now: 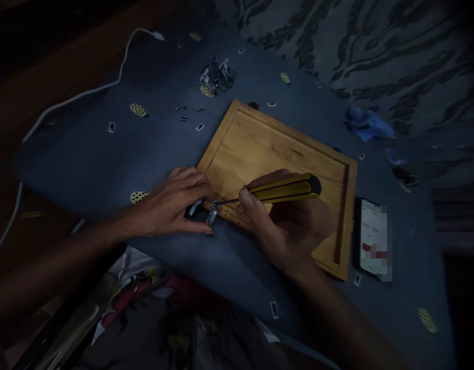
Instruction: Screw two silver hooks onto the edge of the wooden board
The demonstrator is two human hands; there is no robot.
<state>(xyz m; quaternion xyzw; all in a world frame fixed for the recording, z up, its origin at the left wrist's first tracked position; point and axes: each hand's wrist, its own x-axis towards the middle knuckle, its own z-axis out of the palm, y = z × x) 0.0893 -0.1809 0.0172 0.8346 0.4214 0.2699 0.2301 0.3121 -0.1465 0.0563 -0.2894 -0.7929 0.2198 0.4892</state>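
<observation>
A wooden panel (275,146) with a raised rim lies at an angle on the blue cloth. At its near left corner a small shiny metal fitting (211,216) sits against the edge; its exact kind is unclear. My left hand (175,203) steadies the fitting, fingers on the panel's corner and thumb below. In my right hand (287,221) is a yellow-and-black screwdriver (283,189), gripped by its handle. The screwdriver's tip meets the fitting from the right. A few small dark holes dot the rim near the tip.
Loose screws (184,118) and a pile of metal hardware (217,74) lie beyond the panel. A phone (374,236) rests at its right. Farther off is a crumpled blue wrapper (368,124). A white cable (78,95) runs along the left side of the patterned cloth (86,169).
</observation>
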